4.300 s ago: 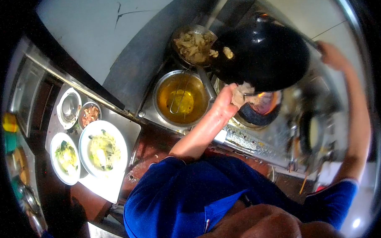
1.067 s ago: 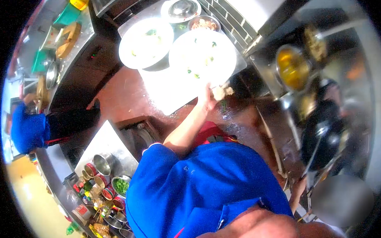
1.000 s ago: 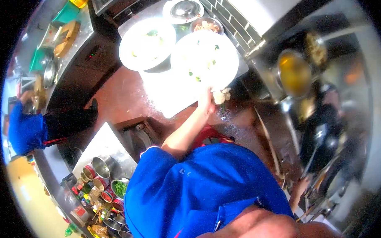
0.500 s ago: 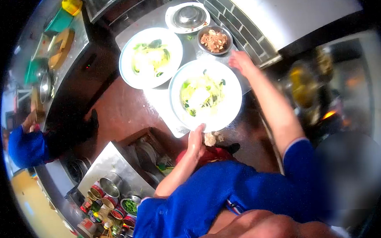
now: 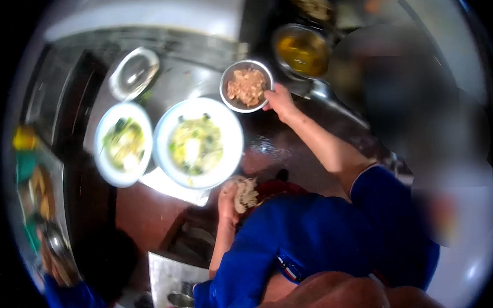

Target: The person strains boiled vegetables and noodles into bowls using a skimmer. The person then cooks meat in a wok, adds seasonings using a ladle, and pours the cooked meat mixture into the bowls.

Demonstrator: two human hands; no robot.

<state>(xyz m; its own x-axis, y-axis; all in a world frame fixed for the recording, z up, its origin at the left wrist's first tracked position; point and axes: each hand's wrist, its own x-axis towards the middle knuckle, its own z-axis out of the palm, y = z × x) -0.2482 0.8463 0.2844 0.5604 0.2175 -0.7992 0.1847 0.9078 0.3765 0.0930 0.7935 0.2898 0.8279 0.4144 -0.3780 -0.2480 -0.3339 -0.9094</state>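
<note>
My right hand point(image 5: 280, 102) grips the rim of a small metal bowl point(image 5: 224, 96) holding pieces of brownish meat point(image 5: 247, 86). Below the large white bowl point(image 5: 236, 149), my left hand point(image 5: 227, 202) is closed on a crumpled beige cloth point(image 5: 247, 194); its fingertips are partly hidden and blurred. Greens and pale strips point(image 5: 208, 136) fill the large bowl's middle. Left of it stands a second white bowl point(image 5: 104, 164) with similar greens point(image 5: 118, 139). A white plate with a metal lid-like dish point(image 5: 135, 73) lies behind them on the metal table point(image 5: 186, 74).
At the back right, a pan of yellow liquid point(image 5: 302, 53) stands on the stove, beside another pan of food point(image 5: 311, 5). A person in a blue sleeve point(image 5: 72, 304) is at the left counter. A metal-topped stand point(image 5: 172, 273) lies near my left elbow.
My right hand has taken hold of the metal meat bowl and moved it off the table toward the stove. My left hand has come away from the large bowl's rim. The view has turned right.
</note>
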